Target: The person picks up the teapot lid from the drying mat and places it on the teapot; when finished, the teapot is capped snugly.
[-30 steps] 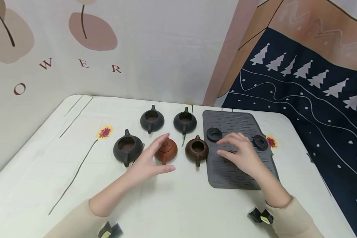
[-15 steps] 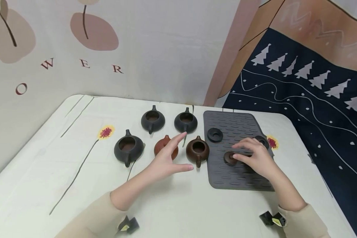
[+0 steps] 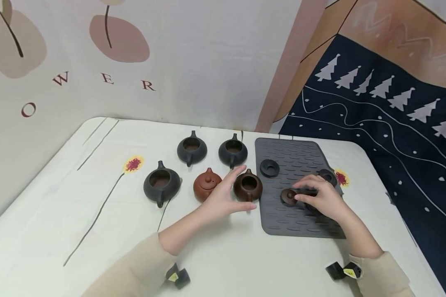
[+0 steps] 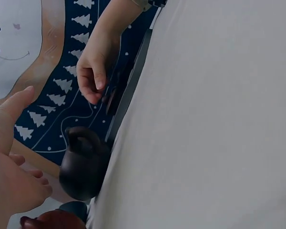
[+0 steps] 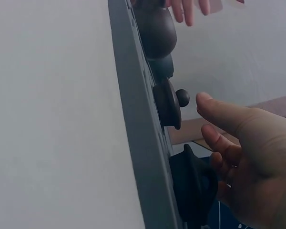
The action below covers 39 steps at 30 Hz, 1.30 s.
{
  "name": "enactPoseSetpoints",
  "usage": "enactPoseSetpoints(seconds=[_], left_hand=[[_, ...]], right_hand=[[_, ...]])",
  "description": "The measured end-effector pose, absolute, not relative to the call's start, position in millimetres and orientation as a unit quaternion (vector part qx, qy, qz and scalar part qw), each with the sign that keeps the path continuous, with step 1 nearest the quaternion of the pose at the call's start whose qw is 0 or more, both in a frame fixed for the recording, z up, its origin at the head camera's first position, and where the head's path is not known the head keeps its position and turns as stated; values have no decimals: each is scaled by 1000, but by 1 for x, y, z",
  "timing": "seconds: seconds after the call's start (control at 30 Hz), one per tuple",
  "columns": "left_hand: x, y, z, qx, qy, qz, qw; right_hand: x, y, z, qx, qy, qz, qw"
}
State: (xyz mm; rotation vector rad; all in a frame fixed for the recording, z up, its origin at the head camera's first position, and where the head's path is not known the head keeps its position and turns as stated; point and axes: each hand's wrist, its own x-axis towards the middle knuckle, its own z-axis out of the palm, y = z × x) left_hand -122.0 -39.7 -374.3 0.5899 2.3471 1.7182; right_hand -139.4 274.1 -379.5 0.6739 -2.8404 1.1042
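My left hand (image 3: pixel 221 198) hovers with thumb and fingers spread around the lidless dark brown teapot (image 3: pixel 247 185); no contact shows. In the left wrist view that teapot (image 4: pixel 83 167) lies beyond the hand's fingers. On the grey ribbed mat (image 3: pixel 278 222), a small brown teapot lid (image 3: pixel 288 197) rests knob up. My right hand (image 3: pixel 321 198) is beside this lid; the right wrist view shows its thumb a little apart from the lid's knob (image 5: pixel 182 98), the other fingers loosely bent and holding nothing. A dark lid (image 5: pixel 193 183) sits below the right hand, which partly hides it from the head view.
Left of the left hand stands a reddish teapot (image 3: pixel 205 185) with its lid on. Three black lidless teapots stand around: one at left (image 3: pixel 160 185) and two behind, a black teapot (image 3: pixel 191 150) and another black teapot (image 3: pixel 233 152). Black lids (image 3: pixel 269 168) (image 3: pixel 328 176) lie on the mat.
My left hand has moved right, from the reddish teapot to the dark brown one. My right hand has shifted right and slightly down, uncovering the brown lid. Teapots and lids stay in place.
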Motion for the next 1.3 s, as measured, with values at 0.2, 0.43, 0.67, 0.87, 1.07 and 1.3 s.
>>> enactPoseSetpoints(seconds=[0.2,0.43,0.67,0.87,1.07,1.3], left_hand=[[-128,-32,-382,205,784,579,87],[-133,-28,-390,209,789,572,82],[-134,-27,-398,179,797,569,94],[-135,-27,-403,155,799,572,103],[-134,-27,-406,150,802,569,99],[-134,-27,-408,151,805,564,101]], right_hand=[[-142,274,-386,219,-908,357,-1],[-144,272,-390,221,-908,355,-9],[-143,271,-392,226,-909,351,5],[-144,270,-393,219,-908,357,6],[-144,270,-393,220,-907,359,6],[-142,269,-391,222,-907,358,9]])
